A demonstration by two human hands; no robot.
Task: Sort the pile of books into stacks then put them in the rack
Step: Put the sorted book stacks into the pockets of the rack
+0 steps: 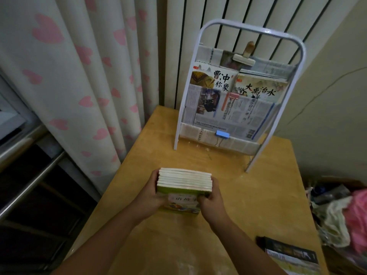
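A wooden tabletop (258, 195) stands before a pink-petal curtain (69, 76) and a ribbed white radiator (228, 14). Near its middle, a stack of thin books (184, 182) stands on edge, page edges up, green cover facing the viewer. The left hand (148, 197) clasps the stack's left end, the right hand (211, 201) its right end, thumbs on the cover. At the far edge stands a white metal rack (240, 92), newspaper-lined, holding two picture books (236, 80) in its upper tier. Another dark book (290, 253) lies at the near right corner.

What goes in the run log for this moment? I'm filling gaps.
stage: stack gathered | left hand, right hand: grip book stack above table | rack: two books in
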